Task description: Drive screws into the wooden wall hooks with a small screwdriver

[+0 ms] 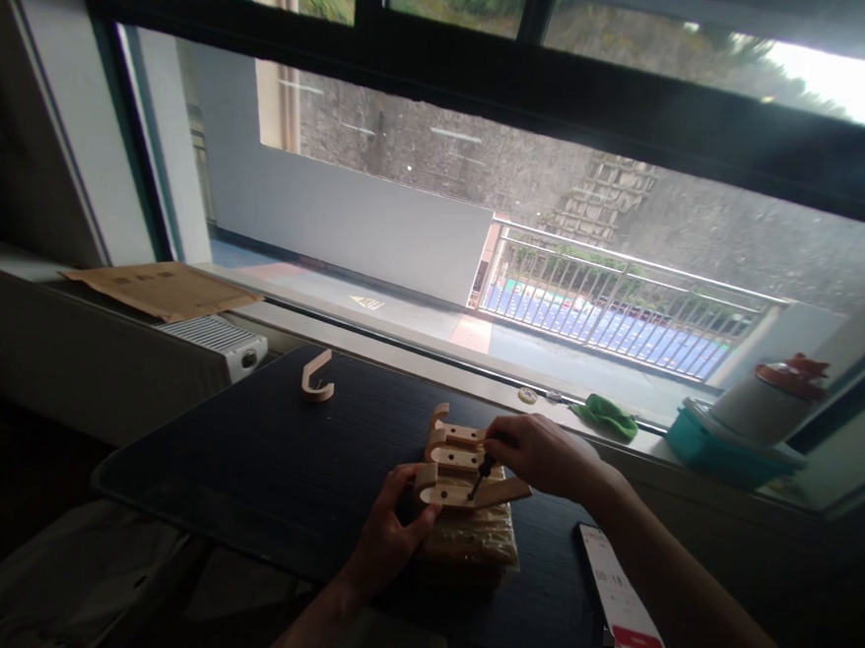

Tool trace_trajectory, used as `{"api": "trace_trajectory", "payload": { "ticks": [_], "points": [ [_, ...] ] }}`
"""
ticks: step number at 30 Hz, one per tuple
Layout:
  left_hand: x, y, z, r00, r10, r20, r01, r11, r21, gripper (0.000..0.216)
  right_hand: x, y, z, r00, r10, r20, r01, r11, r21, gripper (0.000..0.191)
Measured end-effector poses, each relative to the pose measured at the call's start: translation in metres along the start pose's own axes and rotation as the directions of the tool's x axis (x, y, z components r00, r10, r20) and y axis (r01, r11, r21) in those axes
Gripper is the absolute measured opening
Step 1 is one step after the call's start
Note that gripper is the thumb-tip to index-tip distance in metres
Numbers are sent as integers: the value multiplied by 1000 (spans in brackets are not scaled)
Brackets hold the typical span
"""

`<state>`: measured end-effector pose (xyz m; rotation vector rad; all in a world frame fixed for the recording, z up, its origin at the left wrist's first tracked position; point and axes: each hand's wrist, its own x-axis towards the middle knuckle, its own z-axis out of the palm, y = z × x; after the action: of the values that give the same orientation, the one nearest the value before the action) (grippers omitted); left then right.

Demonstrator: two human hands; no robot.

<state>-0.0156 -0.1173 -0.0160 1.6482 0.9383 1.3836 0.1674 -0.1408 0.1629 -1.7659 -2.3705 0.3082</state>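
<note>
My right forearm (pixel 689 569) covers part of a phone (pixel 629 599) on the dark table (pixel 245 469). My left hand (pixel 386 530) pinches the nearest wooden hook (pixel 457 497) atop a plastic-wrapped block (pixel 469 539), some fingers hidden. My right hand (pixel 527 449) grips a screwdriver (pixel 482 474), covering most of its handle; its tip's contact is unclear. Two more hooks (pixel 465 459) sit behind, half obscured; a lone hook (pixel 316 394) lies farther off.

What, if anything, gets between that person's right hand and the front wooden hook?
Only the screwdriver that the right hand holds; its tip reaches down to the front wooden hook. The left hand steadies the curled end, off to the side. Nothing else visible blocks the way.
</note>
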Motion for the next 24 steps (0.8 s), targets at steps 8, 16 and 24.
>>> {"api": "trace_trajectory", "payload": {
  "ticks": [8, 16, 24],
  "points": [
    [-1, -1, 1, 1000, 1, 6, -1, 1000, -1, 33, 0, 3, -5, 999, -25, 39, 27, 999, -47, 27],
    [-1, -5, 2, 1000, 23, 12, -24, 999, 21, 34, 1, 0, -3, 999, -37, 25, 38, 999, -35, 27],
    [-19, 7, -9, 930, 355, -97, -311, 898, 310, 41, -2, 5, -4, 999, -10, 31, 12, 998, -64, 27]
  ]
}}
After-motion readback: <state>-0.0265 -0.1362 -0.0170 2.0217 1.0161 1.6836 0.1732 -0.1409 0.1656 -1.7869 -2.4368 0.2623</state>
